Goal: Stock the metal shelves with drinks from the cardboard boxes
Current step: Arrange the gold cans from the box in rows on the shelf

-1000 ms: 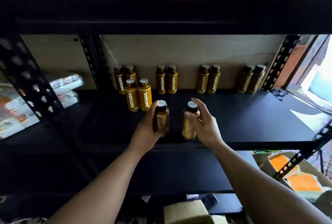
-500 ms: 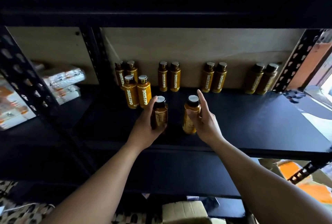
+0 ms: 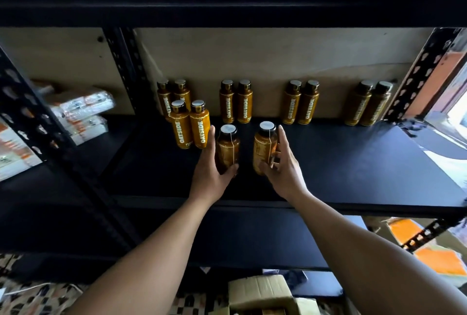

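Black metal shelving [image 3: 353, 163] fills the wall, with a pale board [image 3: 252, 57] behind it. Four pairs of amber OATSIDE bottles [image 3: 236, 102] with dark caps line the back. A fifth pair [image 3: 190, 127] stands in front of the leftmost, just beside the left hand [image 3: 209, 170]. That hand grips one amber bottle [image 3: 228, 149]. The right hand [image 3: 283, 170] curls round a second bottle [image 3: 264, 148]. Both are upright, slightly apart, mid-shelf. Below sits an open cardboard box [image 3: 260, 292], and wrapped packets [image 3: 80, 112] lie on the neighbouring shelf.

- 12 bottles [image 3: 244, 102] on shelf [image 3: 353, 158]: 8 back row, 2 front left, 2 in hands
- 2 hands: left hand [image 3: 209, 174], right hand [image 3: 284, 175]
- 1 cardboard box [image 3: 257, 292]
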